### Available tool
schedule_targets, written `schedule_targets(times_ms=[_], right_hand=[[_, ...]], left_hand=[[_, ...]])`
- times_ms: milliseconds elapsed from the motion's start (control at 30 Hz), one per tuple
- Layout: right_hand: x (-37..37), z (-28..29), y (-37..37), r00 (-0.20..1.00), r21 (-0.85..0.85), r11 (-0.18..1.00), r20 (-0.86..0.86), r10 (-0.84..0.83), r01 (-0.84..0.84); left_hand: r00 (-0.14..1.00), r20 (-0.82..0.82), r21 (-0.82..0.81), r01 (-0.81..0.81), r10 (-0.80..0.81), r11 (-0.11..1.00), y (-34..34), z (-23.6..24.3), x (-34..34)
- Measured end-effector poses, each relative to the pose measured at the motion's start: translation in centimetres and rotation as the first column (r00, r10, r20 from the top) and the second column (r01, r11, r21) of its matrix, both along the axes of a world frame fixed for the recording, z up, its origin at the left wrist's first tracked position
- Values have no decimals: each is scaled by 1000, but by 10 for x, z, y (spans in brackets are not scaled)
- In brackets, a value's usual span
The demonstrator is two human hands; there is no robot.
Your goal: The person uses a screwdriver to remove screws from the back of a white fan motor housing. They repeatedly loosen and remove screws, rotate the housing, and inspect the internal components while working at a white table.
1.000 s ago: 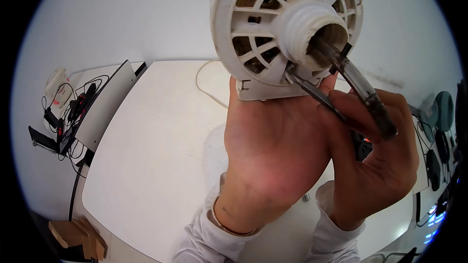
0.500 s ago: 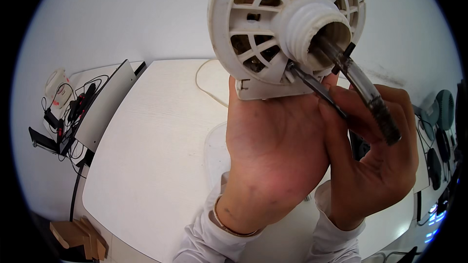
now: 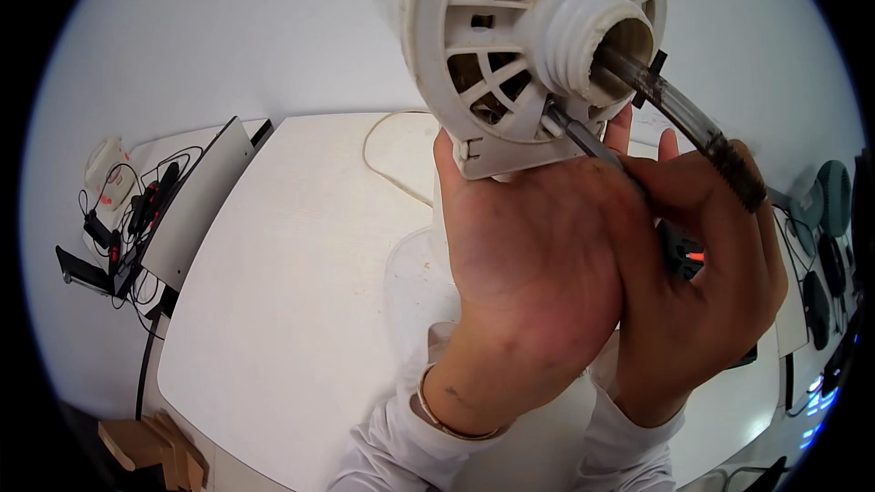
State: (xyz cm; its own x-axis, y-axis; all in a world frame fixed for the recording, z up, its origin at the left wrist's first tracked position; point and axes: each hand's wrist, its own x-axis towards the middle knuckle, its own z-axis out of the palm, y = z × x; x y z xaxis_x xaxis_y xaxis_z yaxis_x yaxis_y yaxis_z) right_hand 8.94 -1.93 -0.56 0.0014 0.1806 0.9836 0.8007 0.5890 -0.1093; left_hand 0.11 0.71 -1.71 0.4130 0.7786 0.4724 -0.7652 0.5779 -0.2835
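Observation:
A white plastic fan motor housing (image 3: pixel 510 23) with vent slots fills the upper middle, tilted toward me. From its threaded neck (image 3: pixel 558 47) a metal shaft (image 3: pixel 685 107) sticks out, with a dark cross pin and a grimy, threaded end. My left hand (image 3: pixel 538 264) holds the housing from below, palm up; most of its fingers are hidden behind it. In my right hand (image 3: pixel 706 328) is a screwdriver (image 3: pixel 583 137), its tip in a recess just below the neck. Whether a screw sits there is hidden. Part of a black-and-orange handle (image 3: pixel 684 255) shows between the right fingers.
Below my hands stands a white table (image 3: pixel 292 264) with a pale cord (image 3: pixel 372 155). At left, black cables and devices (image 3: pixel 150 196) lie behind an upright panel (image 3: pixel 200 210). Cardboard (image 3: pixel 150 451) is at lower left. A green round fan-like object (image 3: pixel 831 200) stands far right.
The housing has turned slightly, showing more of its left side, and dropped a little. My left hand has shifted right; the screwdriver tip stays at the same recess.

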Motion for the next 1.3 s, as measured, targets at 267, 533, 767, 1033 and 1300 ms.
schedule_targets(times_ms=[267,533,767,1033,1300], right_hand=[[3,3,8,997,-100,993,11,70,-68],[7,6,4,999,-223,975,35,-2,9],[-2,-1,6,957,-143,963,-213,197,-230],[3,8,-10,943,-326,892,-216,251,-313],[4,5,-5,944,-290,906,-211,254,-308]], left_hand=[[903,-378,-140,-272,202,952,-2,10,7],[989,-122,14,-81,82,997,4,-9,2],[999,-30,85,-25,28,996,10,-22,-2],[985,-129,249,-79,113,965,10,-20,-4],[984,-122,241,-94,127,966,9,-15,-1]])
